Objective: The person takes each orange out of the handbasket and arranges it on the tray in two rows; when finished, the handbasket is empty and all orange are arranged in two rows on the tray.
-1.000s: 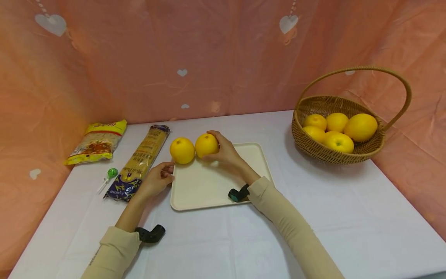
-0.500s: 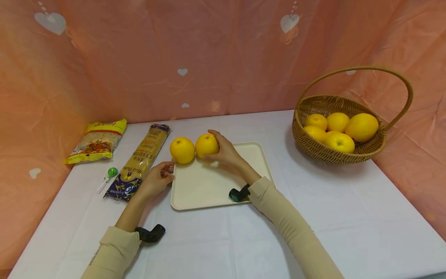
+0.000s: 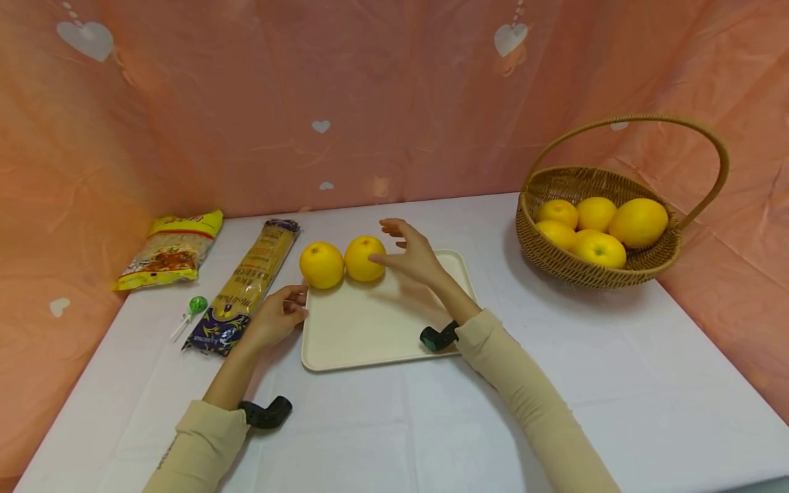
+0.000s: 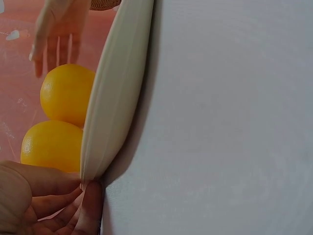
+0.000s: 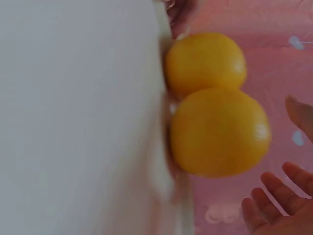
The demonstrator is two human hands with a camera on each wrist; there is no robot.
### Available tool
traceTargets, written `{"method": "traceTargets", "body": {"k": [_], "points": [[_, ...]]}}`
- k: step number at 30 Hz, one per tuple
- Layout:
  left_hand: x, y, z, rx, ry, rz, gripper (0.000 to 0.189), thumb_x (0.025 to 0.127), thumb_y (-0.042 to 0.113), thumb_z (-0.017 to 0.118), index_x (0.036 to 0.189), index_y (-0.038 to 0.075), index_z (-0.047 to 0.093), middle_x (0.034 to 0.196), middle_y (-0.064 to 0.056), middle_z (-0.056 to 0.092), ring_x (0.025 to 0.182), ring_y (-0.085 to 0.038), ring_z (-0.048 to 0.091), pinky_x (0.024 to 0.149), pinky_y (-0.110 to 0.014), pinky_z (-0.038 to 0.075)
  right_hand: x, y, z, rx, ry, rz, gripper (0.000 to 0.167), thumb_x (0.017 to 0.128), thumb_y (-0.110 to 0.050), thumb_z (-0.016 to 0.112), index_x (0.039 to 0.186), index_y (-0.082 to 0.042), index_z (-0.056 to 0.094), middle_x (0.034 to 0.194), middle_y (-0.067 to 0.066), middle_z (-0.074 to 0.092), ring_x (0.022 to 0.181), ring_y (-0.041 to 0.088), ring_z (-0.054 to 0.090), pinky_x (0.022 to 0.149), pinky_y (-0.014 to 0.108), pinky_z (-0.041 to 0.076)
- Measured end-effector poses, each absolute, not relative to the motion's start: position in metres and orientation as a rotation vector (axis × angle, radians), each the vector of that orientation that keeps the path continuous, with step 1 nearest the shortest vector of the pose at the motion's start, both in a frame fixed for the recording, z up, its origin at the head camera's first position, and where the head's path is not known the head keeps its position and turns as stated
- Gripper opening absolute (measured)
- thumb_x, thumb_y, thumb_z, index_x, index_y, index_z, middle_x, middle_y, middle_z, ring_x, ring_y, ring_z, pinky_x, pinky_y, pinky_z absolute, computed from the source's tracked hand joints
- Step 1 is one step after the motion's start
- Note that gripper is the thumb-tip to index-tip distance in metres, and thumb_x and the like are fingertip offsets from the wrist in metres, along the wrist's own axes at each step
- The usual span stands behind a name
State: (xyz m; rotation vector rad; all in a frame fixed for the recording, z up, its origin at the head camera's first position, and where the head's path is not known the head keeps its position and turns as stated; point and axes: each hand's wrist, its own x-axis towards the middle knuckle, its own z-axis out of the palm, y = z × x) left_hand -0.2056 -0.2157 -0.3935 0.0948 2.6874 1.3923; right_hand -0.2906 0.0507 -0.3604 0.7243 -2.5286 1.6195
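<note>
Two oranges stand side by side at the back left of a cream tray [image 3: 370, 335]: the left orange [image 3: 322, 265] and the right orange [image 3: 364, 259]. My left hand [image 3: 280, 316] pinches the tray's left rim between thumb and finger, as the left wrist view shows. Just right of the right orange, my right hand [image 3: 411, 255] is spread with nothing in its grasp. In the right wrist view, a gap shows between its fingers [image 5: 276, 196] and the nearer orange [image 5: 220, 132].
A wicker basket [image 3: 592, 274] with a tall handle holds several yellow fruits at the back right. On the left lie a spaghetti pack [image 3: 246, 284], a green lollipop [image 3: 197, 305] and a yellow food bag [image 3: 172, 250]. A curtain [image 3: 394, 96] hangs behind the table.
My right hand has let go of the right orange and moved slightly up and right, its fingers spreading. Both oranges stay put, and my left hand keeps its place on the tray rim.
</note>
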Motion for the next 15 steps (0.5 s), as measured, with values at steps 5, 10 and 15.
{"method": "traceTargets", "body": {"k": [5,10,15], "points": [[-0.205,-0.216,-0.394,0.087,2.676,1.406,0.047,0.088,-0.002,0.054,0.133,-0.009,0.041,0.112,-0.025,0.051,0.089,-0.024,0.051,0.066,-0.022,0.049,-0.268,0.066,-0.329,0.763,-2.391,1.707,0.055,0.081,-0.008,0.071,0.129,-0.001,0.047,0.120,0.021,0.056,0.111,0.035,0.052,0.098,0.046,0.042],[-0.205,-0.216,-0.393,0.095,2.677,1.406,0.047,0.088,-0.002,0.054,0.133,-0.009,0.040,0.113,-0.025,0.051,0.090,-0.024,0.051,0.066,-0.022,0.050,-0.257,0.086,-0.309,0.810,-2.332,1.746,0.052,0.081,0.000,0.068,0.128,0.004,0.047,0.112,0.027,0.056,0.100,0.041,0.056,0.091,0.050,0.046],[-0.205,-0.215,-0.392,0.096,2.682,1.401,0.047,0.088,-0.002,0.054,0.133,-0.009,0.041,0.113,-0.025,0.051,0.090,-0.024,0.051,0.066,-0.021,0.049,-0.253,0.105,-0.299,0.828,-2.318,1.701,0.052,0.081,0.001,0.068,0.128,0.004,0.047,0.109,0.029,0.057,0.096,0.039,0.057,0.088,0.048,0.047]]}}
